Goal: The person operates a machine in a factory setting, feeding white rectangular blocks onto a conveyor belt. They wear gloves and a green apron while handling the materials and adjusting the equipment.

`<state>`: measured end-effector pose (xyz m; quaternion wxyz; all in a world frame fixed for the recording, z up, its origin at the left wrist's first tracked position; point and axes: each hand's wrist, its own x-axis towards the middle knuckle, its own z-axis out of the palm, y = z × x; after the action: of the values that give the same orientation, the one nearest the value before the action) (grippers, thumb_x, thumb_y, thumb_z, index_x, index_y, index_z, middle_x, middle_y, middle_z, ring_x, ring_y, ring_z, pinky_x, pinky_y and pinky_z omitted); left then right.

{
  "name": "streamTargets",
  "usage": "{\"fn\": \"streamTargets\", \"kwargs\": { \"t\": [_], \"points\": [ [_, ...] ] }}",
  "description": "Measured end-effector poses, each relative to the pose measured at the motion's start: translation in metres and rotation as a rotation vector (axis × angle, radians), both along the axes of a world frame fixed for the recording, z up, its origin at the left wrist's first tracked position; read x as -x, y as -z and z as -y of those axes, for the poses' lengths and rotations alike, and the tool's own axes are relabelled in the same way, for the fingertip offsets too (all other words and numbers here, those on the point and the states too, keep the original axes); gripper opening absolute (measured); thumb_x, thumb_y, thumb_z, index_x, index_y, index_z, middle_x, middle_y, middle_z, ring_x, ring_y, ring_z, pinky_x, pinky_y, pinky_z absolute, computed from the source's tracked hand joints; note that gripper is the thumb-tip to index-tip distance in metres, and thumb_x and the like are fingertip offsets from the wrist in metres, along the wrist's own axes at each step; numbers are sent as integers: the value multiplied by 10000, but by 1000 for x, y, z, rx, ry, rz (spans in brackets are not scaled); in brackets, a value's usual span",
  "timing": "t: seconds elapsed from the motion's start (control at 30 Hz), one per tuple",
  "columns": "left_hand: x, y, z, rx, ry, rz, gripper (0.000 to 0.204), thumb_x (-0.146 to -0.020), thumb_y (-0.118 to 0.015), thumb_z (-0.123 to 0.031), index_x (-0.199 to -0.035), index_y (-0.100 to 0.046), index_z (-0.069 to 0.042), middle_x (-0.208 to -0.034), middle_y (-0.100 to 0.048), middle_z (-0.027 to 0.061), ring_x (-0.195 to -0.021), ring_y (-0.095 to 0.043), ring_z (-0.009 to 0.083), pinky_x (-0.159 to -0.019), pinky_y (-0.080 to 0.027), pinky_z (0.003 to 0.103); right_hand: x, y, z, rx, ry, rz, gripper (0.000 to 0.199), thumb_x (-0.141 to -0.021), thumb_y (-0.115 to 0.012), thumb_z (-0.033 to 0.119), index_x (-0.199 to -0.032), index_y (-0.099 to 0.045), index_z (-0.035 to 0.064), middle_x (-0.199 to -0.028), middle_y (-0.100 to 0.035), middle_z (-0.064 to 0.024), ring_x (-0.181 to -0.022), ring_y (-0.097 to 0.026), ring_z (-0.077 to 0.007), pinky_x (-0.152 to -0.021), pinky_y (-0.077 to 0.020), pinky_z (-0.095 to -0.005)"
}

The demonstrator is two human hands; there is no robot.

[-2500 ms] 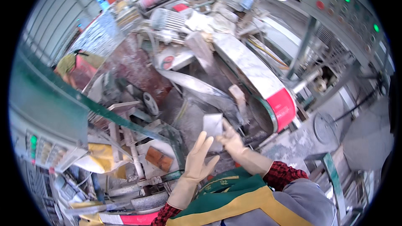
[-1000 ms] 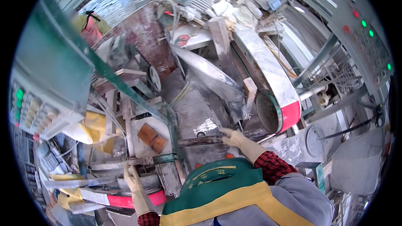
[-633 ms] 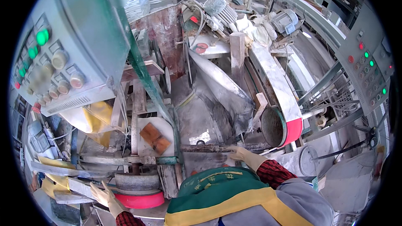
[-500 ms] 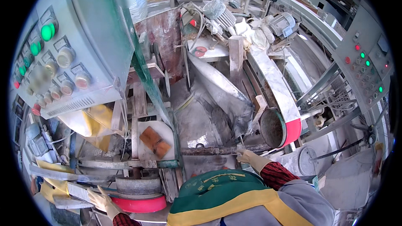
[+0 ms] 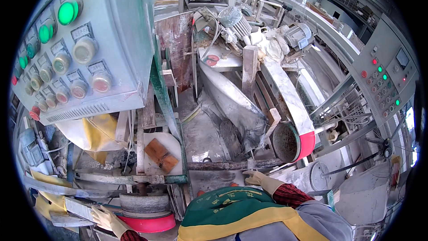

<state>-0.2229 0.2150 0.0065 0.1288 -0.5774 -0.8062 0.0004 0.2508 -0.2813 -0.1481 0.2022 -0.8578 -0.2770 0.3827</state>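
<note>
My left hand (image 5: 107, 218): low at the near left, gloved, the grip laid over the near end of a pale flat slab (image 5: 73, 207); fingers look curled onto its edge, though I cannot tell how firmly they close.
My right hand (image 5: 261, 179): near the middle, gloved, fingers loosely bent and pointing left, resting at the near edge of the machine just below a dusty bar (image 5: 232, 165); the grip holds nothing I can see.
Slab: lies to the left of my left hand, its long axis running left to right and tilting slightly away from me at the far-left end.
Grinding wheel (image 5: 145, 203): a thick grey disc just right of my left hand, sitting above a red disc (image 5: 149, 224); the slab's near end is just beside it.
Which hand is nearer: the left, touching the slab; the right is well apart, across my apron (image 5: 232, 205).
Wooden block (image 5: 161, 155): brown, on a white plate farther from me, above the wheel, apart from both hands.
Control panel (image 5: 80, 49): big grey box with green and pale buttons, far left and overhead.
Belt (image 5: 292, 107): pale band with a red end, running away from me on the right, beyond my right hand.
</note>
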Motion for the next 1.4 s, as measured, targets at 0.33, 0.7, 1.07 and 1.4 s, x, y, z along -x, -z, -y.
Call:
{"fn": "streamTargets", "kwargs": {
  "t": [0.33, 0.7, 1.07, 1.4],
  "points": [
    [-15, -13, 13, 43, 2, 55, 503, -940, -418, -441, -1398, -368, -237, -1453, -347, 81, -1320, -327, 314, -1036, -316, 492, -2, -2, -14, 1, 95, -120, 486, -764, -595, 236, -1242, -570, 151, -814, -657, -113, -697, -614, -204, -657, -502, -317],
    [-21, -8, 22, 25, 14, 63, 509, -935, -433, -427, -1397, -361, -225, -1461, -333, 83, -1326, -318, 309, -1037, -317, 490, -16, 45, 23, -81, -316, 235, 501, -753, -578, 288, -1232, -566, 140, -904, -649, -138, -795, -624, -247, -723, -508, -339],
    [-31, -12, 32, 55, 2, 53, 531, -919, -473, -413, -1402, -344, -235, -1464, -324, 88, -1328, -317, 295, -1032, -321, 500, -13, 17, 6, 82, -123, 54, 545, -749, -578, 304, -1268, -537, 142, -981, -657, -157, -883, -632, -271, -800, -506, -344],
    [-37, -14, 42, 33, 37, 77, 524, -904, -505, -399, -1377, -376, -212, -1438, -350, 98, -1314, -327, 303, -1018, -325, 491, -19, 19, 7, 11, -82, -23, 513, -751, -577, 291, -1252, -549, 180, -994, -658, -171, -901, -635, -289, -810, -500, -362]
  ]
}}
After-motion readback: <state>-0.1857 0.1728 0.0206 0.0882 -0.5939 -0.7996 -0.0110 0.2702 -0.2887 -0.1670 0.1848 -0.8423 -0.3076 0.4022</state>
